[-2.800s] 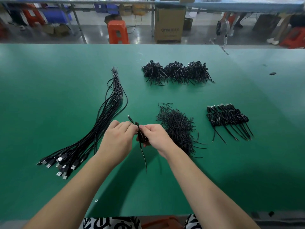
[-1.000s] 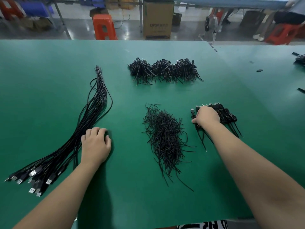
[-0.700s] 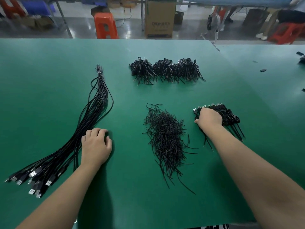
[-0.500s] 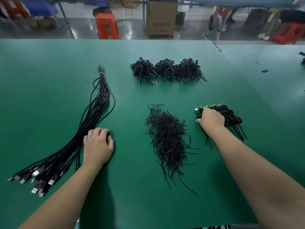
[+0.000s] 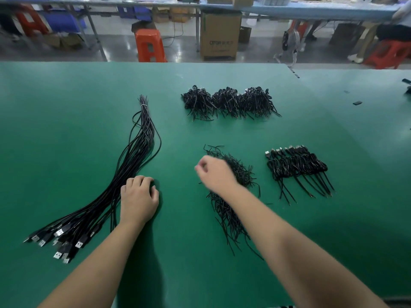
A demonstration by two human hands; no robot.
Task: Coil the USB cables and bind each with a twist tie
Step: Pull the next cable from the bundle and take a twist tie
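A long bundle of loose black USB cables (image 5: 133, 161) lies on the left of the green table, plugs fanned out near me. My left hand (image 5: 139, 198) rests on the table at the bundle's right edge, bent fingertips touching the cables. My right hand (image 5: 213, 172) is blurred in the air over the pile of black twist ties (image 5: 233, 196), fingers loosely curled, and I see nothing in it. A row of coiled, tied cables (image 5: 298, 167) lies to its right.
Three heaps of bound black cables (image 5: 229, 103) sit at the back middle of the green table (image 5: 66, 107). Small dark bits (image 5: 357, 103) lie at far right. Beyond the far edge stand an orange stool (image 5: 150, 45) and a cardboard box (image 5: 220, 36).
My right hand has left the row of tied cables, where it set down the coiled one, and swung left over the twist-tie pile. The left hand has stayed at the bundle.
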